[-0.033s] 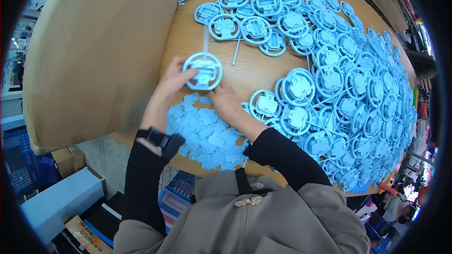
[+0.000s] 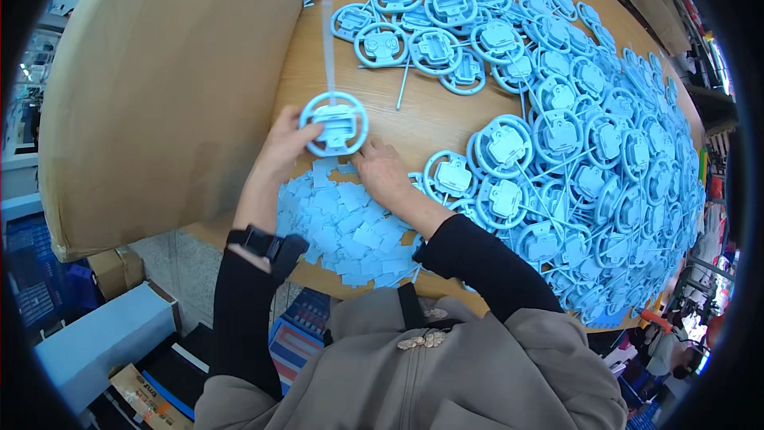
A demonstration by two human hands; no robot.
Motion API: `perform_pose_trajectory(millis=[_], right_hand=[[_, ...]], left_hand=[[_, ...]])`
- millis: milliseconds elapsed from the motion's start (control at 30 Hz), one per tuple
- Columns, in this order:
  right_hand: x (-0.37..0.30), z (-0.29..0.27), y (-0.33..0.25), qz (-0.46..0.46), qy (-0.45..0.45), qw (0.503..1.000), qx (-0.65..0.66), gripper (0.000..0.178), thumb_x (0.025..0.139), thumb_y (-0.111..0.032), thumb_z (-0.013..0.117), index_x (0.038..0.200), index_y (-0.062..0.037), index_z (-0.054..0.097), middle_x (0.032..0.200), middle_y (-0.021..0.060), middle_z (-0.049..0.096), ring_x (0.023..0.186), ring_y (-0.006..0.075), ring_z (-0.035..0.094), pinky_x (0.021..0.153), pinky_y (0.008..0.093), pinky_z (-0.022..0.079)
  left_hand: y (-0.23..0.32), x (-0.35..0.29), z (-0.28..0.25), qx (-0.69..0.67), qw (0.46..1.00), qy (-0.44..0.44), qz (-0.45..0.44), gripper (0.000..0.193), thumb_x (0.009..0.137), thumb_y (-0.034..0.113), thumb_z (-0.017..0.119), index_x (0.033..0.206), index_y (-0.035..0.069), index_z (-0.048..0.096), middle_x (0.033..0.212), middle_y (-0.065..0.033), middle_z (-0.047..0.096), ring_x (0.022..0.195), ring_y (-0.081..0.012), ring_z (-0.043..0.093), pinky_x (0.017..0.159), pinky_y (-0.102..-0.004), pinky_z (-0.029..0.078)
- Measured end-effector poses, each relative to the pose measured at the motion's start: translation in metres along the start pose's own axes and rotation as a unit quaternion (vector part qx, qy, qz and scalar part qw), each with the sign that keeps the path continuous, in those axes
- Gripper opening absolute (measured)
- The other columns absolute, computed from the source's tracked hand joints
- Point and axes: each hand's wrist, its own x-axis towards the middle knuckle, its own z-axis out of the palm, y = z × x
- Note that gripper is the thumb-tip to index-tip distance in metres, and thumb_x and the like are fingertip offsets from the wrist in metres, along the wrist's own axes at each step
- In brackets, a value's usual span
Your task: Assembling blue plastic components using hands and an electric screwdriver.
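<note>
My left hand (image 2: 288,139) is closed on a light blue plastic ring (image 2: 334,125), thumb over its front. This ring has a boxy recessed middle, and a long thin stick (image 2: 329,48) extends from its far side, smeared by motion. Just right of the ring's lower edge is my right hand (image 2: 386,177), low over the table with its fingers bent together. Whatever its fingertips pinch, if anything, is too small or hidden. Close below both hands lies a heap of small flat light blue plastic squares (image 2: 338,223).
A large cardboard box (image 2: 171,103) walls off the left side of the wooden table (image 2: 370,115). Many similar blue rings with sticks (image 2: 557,135) pile up across the right and far side, some beside my right forearm. Blue crates (image 2: 306,310) and a white carton (image 2: 111,350) stand lower left.
My left hand has shifted slightly left with the ring and its stick. My right hand stays in nearly the same spot.
</note>
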Motion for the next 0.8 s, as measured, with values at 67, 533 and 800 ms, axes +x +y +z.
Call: perform_pose_trajectory(millis=[67, 533, 800], right_hand=[[0.001, 0.001, 0.003, 0.019, -0.011, 1.0, 0.01, 0.013, 0.072, -0.011, 0.064, 0.084, -0.0048, 0.066, 0.088, 0.0131, 0.058, 0.083, 0.0327, 0.058, 0.074, 0.0429, 0.049], [-0.029, -0.077, -0.008, 0.027, 0.138, 0.99, 0.03, 0.032, 0.072, -0.006, 0.065, 0.103, -0.0085, 0.065, 0.09, 0.0087, 0.059, 0.085, 0.0272, 0.061, 0.07, 0.0378, 0.05], [-0.05, -0.079, 0.023, 0.171, 0.225, 0.924, 0.256, 0.034, 0.088, -0.015, 0.064, 0.118, -0.0004, 0.057, 0.107, 0.0109, 0.062, 0.091, 0.0229, 0.061, 0.074, 0.0319, 0.051]], left_hand=[[-0.013, -0.025, -0.019, -0.066, 0.997, 0.026, -0.011, 0.042, 0.083, 0.008, 0.064, 0.119, -0.003, 0.045, 0.095, -0.0123, 0.061, 0.075, -0.0158, 0.063, 0.06, -0.0302, 0.052], [-0.032, -0.06, 0.067, -0.22, 0.975, -0.017, -0.031, 0.044, 0.091, 0.015, 0.063, 0.127, 0.001, 0.041, 0.108, -0.0086, 0.057, 0.092, -0.0146, 0.06, 0.071, -0.029, 0.053], [-0.038, -0.053, 0.097, -0.143, 0.988, -0.055, 0.029, 0.046, 0.087, 0.008, 0.06, 0.127, -0.002, 0.04, 0.109, -0.011, 0.056, 0.092, -0.014, 0.059, 0.072, -0.0266, 0.051]])
